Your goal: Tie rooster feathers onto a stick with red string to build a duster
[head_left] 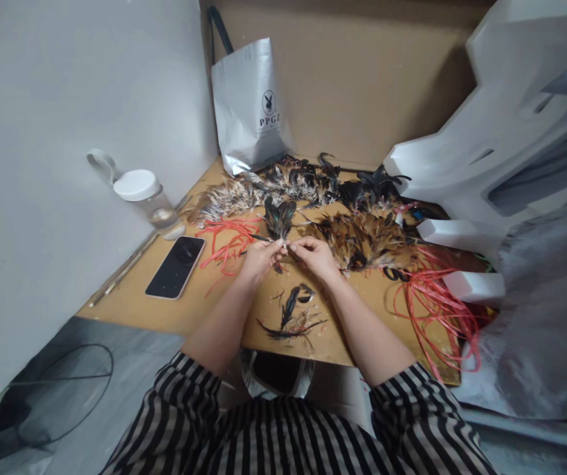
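Observation:
My left hand (262,258) and my right hand (317,254) meet over the brown table (154,305), both pinched on the stem end of a small bunch of dark feathers (280,219) that fans upward. Loose dark feathers (290,316) lie on the table just below my hands. A heap of brown feathers (362,239) sits right of my right hand. Red cord (228,239) lies left of my left hand.
A black phone (176,266) and a clear bottle with a white lid (147,198) stand at the left. A silver bag (249,105) leans at the back behind more feathers (283,185). Red cord loops (436,307) and white foam pieces (471,285) fill the right.

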Motion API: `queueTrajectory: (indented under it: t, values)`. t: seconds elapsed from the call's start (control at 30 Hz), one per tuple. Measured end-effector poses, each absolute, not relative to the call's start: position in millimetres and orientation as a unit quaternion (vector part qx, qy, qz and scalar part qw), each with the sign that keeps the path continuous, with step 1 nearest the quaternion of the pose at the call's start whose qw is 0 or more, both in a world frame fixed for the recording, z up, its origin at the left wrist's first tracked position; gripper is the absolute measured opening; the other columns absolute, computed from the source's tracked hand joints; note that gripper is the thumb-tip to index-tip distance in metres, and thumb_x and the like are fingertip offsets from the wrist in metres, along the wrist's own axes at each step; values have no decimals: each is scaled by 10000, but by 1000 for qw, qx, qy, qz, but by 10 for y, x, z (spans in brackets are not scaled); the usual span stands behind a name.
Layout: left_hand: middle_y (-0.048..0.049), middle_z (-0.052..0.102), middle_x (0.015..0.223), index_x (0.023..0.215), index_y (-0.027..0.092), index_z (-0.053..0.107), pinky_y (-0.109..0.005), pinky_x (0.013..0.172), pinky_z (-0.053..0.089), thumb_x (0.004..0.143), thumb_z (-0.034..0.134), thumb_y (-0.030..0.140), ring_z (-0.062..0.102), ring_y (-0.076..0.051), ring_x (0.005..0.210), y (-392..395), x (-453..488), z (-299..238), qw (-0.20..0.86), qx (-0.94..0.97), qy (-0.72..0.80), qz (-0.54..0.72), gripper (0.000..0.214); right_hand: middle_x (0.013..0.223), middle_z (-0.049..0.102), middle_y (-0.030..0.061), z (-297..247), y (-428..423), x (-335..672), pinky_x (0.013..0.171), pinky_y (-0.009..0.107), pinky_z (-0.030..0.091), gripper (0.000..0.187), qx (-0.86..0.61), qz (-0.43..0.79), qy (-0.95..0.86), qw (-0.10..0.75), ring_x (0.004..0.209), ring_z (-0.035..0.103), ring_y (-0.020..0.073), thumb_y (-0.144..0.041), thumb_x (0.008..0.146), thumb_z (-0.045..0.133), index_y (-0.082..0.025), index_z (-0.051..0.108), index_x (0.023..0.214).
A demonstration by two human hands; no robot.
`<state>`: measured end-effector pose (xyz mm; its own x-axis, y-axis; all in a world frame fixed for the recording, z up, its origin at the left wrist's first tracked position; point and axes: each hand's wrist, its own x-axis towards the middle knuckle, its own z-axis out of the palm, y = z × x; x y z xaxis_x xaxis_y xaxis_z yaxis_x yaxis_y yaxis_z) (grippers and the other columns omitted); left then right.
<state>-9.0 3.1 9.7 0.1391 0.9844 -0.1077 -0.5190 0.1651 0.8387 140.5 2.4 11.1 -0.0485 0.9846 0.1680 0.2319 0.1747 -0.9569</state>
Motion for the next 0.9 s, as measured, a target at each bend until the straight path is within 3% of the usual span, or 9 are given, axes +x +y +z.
queueTrajectory:
  t: [0.1,0.2,0.37,0.5,0.67,0.9]
  values:
    - [-54,659,646,643,75,665,-136,457,383,638,738,221,536,-37,497,41,-116,117,667,312,348,580,163,701,644,24,121,41,1542,577,241,427,286,-537,348,-630,441,599,548,128,-401,685,626,-150,670,815]
    - [-57,669,693,648,80,663,-135,460,385,638,739,205,539,-32,510,40,-132,142,664,297,344,593,148,754,658,19,116,7,1583,600,229,414,284,-545,309,-692,358,634,554,122,-364,677,634,-159,663,871]
    - [-57,670,702,650,80,657,-135,459,383,635,741,194,535,-29,505,55,-147,134,669,290,332,599,142,674,627,-18,102,-107,1379,574,211,376,244,-553,244,-752,265,584,528,108,-296,668,624,-176,624,881]
    - [-58,669,688,649,77,658,-136,467,378,641,733,197,535,-31,513,79,-175,122,662,291,319,612,141,637,612,-22,94,-72,1386,558,203,369,155,-573,225,-733,289,565,524,105,-181,665,543,-175,601,809]
    - [-64,678,723,639,86,645,-149,481,375,639,730,189,538,-35,533,81,-200,143,658,275,320,623,133,659,635,0,181,42,1751,548,209,393,194,-617,246,-675,323,565,560,121,-217,683,526,-165,585,860]
    - [-70,682,746,657,87,650,-154,478,375,638,730,185,537,-39,539,77,-200,154,657,271,321,626,128,931,644,79,372,-112,1782,688,272,419,201,-667,-5,-724,176,830,603,202,-204,767,465,-204,633,877]
